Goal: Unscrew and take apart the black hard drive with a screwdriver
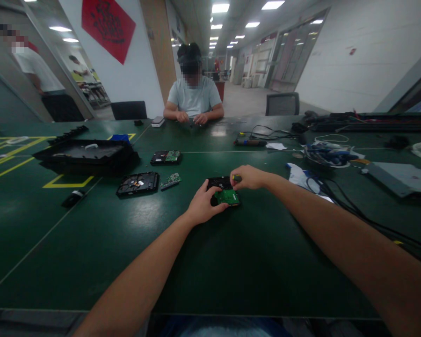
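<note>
A black hard drive with a green circuit board on it lies on the green table in front of me. My left hand rests on the drive's near left side, fingers curled against it, holding it. My right hand is closed round a small screwdriver with a yellow-green handle, its tip down at the drive's right edge.
To the left lie another opened drive, a loose circuit board, a third drive and a black tray. Cables and a bowl of parts sit at the right. A person works at the far side.
</note>
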The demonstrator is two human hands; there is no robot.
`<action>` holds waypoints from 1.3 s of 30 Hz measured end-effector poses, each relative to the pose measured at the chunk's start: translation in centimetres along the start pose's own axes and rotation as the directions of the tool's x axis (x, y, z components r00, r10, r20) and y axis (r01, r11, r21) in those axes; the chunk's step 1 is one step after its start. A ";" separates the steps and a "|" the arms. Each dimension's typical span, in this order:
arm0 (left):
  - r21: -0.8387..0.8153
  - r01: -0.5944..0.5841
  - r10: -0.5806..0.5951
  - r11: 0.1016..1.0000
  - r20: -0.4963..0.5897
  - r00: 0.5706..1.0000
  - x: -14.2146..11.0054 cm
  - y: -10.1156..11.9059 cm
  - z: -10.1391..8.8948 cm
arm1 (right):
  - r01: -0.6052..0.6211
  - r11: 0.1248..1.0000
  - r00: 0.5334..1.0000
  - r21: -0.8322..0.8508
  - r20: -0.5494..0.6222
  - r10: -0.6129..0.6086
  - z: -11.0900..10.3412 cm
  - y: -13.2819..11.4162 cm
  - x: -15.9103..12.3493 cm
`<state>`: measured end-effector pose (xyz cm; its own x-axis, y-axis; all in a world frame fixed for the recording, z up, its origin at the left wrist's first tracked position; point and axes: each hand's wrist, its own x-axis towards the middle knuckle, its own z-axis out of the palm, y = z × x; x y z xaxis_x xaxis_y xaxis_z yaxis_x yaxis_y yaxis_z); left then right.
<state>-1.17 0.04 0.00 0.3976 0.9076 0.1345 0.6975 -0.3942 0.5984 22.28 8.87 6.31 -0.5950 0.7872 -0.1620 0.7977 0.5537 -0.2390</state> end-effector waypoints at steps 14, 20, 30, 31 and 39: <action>0.007 -0.001 0.001 1.000 -0.003 1.000 0.0 0.4 -0.1 | 0.006 0.998 1.000 -0.066 -0.007 -0.007 0.0 -0.4 0.6; 0.004 0.006 -0.006 1.000 -0.005 1.000 0.0 0.4 -0.1 | -0.019 0.998 1.000 -0.063 -0.010 0.019 -0.1 -0.7 0.5; 0.004 0.011 -0.011 1.000 -0.004 1.000 0.0 0.4 -0.1 | -0.018 0.999 0.999 -0.045 -0.030 0.017 0.0 -0.5 0.2; 0.004 0.012 -0.012 1.000 -0.001 1.000 0.0 0.4 -0.1 | -0.020 0.998 0.999 -0.053 -0.039 0.018 0.1 -0.6 0.2; 0.008 0.002 -0.002 1.000 -0.007 1.000 0.1 0.4 -0.1 | -0.023 0.999 0.999 -0.049 -0.032 0.021 0.5 -0.6 0.0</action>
<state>-0.89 -0.06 0.32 0.3915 0.9096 0.1389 0.7031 -0.3931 0.5926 21.74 8.43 6.02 -0.5747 0.8070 -0.1361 0.8148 0.5485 -0.1878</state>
